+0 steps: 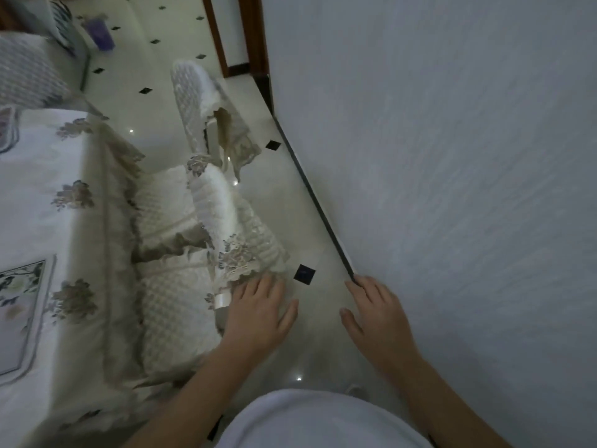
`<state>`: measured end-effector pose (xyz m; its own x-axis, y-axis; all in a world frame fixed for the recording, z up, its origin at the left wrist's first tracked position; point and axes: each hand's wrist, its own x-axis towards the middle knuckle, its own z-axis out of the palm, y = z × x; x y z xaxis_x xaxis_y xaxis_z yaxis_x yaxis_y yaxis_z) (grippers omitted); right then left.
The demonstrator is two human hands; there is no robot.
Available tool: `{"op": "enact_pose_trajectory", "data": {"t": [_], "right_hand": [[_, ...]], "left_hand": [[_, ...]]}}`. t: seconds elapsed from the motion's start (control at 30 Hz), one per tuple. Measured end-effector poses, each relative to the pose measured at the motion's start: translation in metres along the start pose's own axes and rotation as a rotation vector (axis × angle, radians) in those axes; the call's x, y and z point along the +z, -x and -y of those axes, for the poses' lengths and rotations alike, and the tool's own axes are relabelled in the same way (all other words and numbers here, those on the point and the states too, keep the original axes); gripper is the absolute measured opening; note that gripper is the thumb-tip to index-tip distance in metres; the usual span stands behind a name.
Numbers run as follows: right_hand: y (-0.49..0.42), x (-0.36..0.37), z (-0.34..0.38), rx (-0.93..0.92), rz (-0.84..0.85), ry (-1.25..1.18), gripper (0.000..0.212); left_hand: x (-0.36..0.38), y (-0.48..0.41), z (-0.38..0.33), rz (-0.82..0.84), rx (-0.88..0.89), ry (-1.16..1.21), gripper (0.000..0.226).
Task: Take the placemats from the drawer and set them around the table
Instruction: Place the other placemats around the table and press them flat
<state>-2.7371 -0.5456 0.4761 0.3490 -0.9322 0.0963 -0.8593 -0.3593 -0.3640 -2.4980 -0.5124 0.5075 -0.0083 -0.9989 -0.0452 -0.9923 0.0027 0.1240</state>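
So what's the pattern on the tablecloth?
White tablecloth with scattered grey-beige flowers, clearest in the head view.

we count two bare hands: the left hand (pixel 258 313) and the right hand (pixel 376 313). two chair backs in quilted covers show, the near chair back (pixel 223 218) and the far chair back (pixel 190 82), plus two quilted seat cushions, the upper cushion (pixel 161 205) and the lower cushion (pixel 174 318). one table (pixel 48 163) carries two placemats, the near placemat (pixel 19 315) and the far placemat (pixel 6 130).

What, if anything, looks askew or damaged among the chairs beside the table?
The far chair's lace cover hangs askew: its hem flares off the backrest and shows a dark gap. Blur hides whether it is torn.
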Motion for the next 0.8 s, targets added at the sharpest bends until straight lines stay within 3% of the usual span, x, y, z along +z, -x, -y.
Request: {"op": "enact_pose_trajectory", "data": {"t": [0.27,0.6,0.8], "right_hand": [[-0.064,-0.013,-0.045,-0.041,0.088,0.022,0.054],[-0.195,0.011,-0.03,-0.074,0.159,0.021,0.055],[-0.268,-0.002,-0.054,-0.005,0.091,0.024,0.054]], "left_hand": [[-0.001,-0.036,-0.042,-0.039,-0.057,0.03,0.053],[0.008,-0.152,0.007,-0.004,-0.145,0.082,0.054],[-0.002,-0.253,0.03,-0.019,-0.063,0.098,0.058]]}}
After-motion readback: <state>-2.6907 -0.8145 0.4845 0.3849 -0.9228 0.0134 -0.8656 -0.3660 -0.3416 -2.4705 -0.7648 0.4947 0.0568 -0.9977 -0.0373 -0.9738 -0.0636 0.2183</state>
